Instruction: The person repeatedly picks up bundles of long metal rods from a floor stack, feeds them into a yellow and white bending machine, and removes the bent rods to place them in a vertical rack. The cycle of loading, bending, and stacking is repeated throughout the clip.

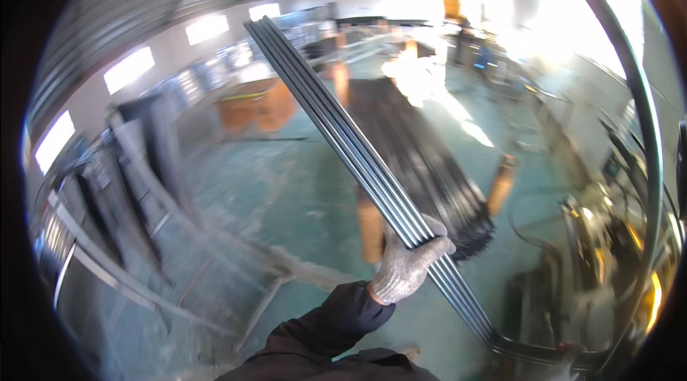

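Observation:
My left hand (409, 266), in a pale grey knit glove, is closed round a bundle of several long metal tubes (343, 134). The bundle slants from the upper left down to the lower right, where the tubes bend (497, 342) and run on to the right. A dark curved tube (653, 166) rises along the right side and seems to join them. Near the bend's far end, at the lower edge, a blurred greyish patch may be my right hand (565, 363); its fingers cannot be made out. Beyond the held bundle lies a stack of dark tubes (422, 152).
Orange-brown posts (503, 184) stand beside the stack. Metal frames and dark panels (107, 202) lean at the left, with an orange box (255, 105) behind. Machinery with hoses (587, 245) stands at the right. A person (461, 41) is far back.

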### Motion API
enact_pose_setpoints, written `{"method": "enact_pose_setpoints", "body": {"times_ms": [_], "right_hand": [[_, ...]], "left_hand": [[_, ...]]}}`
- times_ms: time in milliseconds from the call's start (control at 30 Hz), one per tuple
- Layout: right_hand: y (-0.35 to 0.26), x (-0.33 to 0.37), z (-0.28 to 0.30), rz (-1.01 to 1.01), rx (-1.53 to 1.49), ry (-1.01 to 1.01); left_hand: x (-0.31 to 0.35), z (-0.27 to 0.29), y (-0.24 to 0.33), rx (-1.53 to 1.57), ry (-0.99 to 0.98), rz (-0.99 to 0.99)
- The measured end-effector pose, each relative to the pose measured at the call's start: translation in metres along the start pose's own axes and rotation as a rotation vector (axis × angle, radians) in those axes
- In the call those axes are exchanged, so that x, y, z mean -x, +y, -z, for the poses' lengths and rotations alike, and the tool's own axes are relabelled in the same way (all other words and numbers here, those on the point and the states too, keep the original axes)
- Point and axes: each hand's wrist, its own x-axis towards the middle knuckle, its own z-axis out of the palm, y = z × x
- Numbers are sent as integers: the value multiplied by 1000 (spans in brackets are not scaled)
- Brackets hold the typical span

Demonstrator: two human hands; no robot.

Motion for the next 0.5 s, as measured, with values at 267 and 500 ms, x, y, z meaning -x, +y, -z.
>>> {"method": "enact_pose_setpoints", "body": {"times_ms": [267, 500], "right_hand": [[-103, 100, -141, 421, -42, -445], [-189, 221, -301, -90, -335, -571]], "left_hand": [[123, 158, 126, -94, 560, -54], [185, 306, 265, 47, 788, -273]]}}
